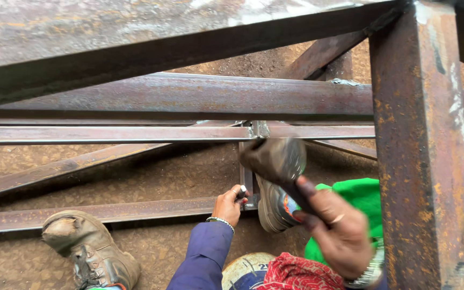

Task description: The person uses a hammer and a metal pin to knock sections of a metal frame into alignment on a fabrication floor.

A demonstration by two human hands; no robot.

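Under a rusty steel frame, near right of the scene, my right hand (339, 228) is clenched round the handle of a hammer (275, 159), its heavy head raised & blurred just below the joint where the thin horizontal rail (108, 133) meets a short upright post (246, 174). A ring shows on one finger, a metal watch (369, 274) at the wrist. To its left & a bit farther off, my left hand (230, 203), in a blue sleeve (202, 258) w/ a beaded bracelet (221, 220), grips a small white-tipped tool (241, 191) — looks like a chisel or marker, can't tell which — held against the foot of the post, where it meets the low flat bar (108, 212) lying on the ground. Just right of that hand, one worn boot (275, 207) stands sole-on beside the post; a second scuffed boot (89, 244) sits well to the left, near edge. Green cloth (363, 196) lies right of the hammer hand, red patterned cloth (296, 274) at the near edge. A thick rusted column (422, 161) fills the right, broad beams (189, 96) cross far above; reddish dirt (162, 177) underfoot.
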